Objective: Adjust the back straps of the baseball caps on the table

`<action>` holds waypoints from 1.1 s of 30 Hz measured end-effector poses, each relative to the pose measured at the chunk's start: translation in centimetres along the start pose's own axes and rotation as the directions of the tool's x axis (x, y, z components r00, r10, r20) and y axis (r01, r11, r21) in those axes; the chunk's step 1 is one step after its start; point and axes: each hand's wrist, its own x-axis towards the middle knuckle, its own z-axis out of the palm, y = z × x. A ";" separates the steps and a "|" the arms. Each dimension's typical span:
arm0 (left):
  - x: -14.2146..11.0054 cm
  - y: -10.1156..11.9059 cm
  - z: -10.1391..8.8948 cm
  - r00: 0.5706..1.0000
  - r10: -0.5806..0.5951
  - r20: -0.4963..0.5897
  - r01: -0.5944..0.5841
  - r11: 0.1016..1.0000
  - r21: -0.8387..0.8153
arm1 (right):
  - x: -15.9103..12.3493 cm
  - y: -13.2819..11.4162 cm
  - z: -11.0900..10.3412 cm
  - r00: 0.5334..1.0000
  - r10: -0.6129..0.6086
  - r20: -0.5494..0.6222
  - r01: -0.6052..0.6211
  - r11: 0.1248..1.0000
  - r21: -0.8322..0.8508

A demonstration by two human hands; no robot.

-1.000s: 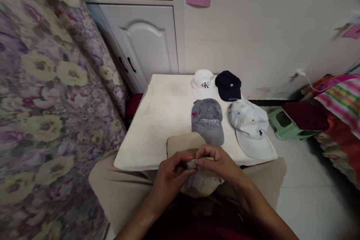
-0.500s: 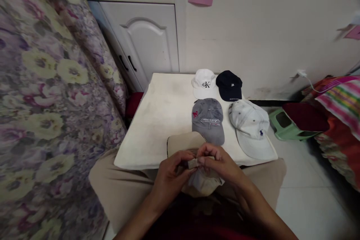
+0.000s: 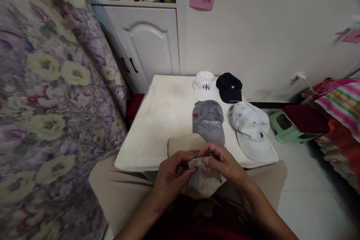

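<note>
A beige baseball cap (image 3: 206,185) lies over my lap and the table's near edge, its brim toward the table. My left hand (image 3: 174,170) pinches one end of the cap's back strap (image 3: 194,163). My right hand (image 3: 221,161) grips the strap a little to the right, fingers closed on it. Just beyond, a grey cap (image 3: 208,120) with red and white lettering lies on the table. To its right is a pale denim cap (image 3: 250,129) with a small dark emblem. A white cap (image 3: 205,85) and a navy cap (image 3: 229,87) sit side by side at the back.
The table (image 3: 157,120) has a cream cover. A floral curtain (image 3: 56,120) hangs at the left, and a white cabinet (image 3: 149,41) stands behind. On the right are a green stool (image 3: 284,125) with a dark red top and a striped cloth (image 3: 343,101).
My right hand has shifted slightly right along the strap, and more of the strap shows between my hands. The head view has tilted up slightly.
</note>
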 end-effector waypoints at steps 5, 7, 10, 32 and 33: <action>0.1 0.1 0.3 0.999 0.034 0.007 -0.034 0.999 0.001 | 0.0 0.2 0.7 1.000 0.014 0.012 -0.015 0.997 0.077; 0.2 0.3 0.3 0.999 0.039 0.006 -0.039 0.999 -0.012 | 0.1 0.2 0.7 1.000 0.015 0.017 -0.017 0.995 0.103; 0.3 0.2 0.2 1.000 0.017 0.003 -0.017 1.000 -0.005 | 0.0 0.1 0.4 0.999 0.029 0.019 -0.030 0.995 0.095; 0.7 -0.6 -0.4 0.979 0.079 0.186 -0.087 0.996 0.034 | 0.0 0.3 0.1 0.998 0.028 0.051 -0.035 0.987 0.154; 0.7 -0.5 -0.5 0.978 0.061 0.199 -0.072 0.996 0.049 | 0.0 0.4 0.2 0.999 0.027 0.047 -0.034 0.986 0.161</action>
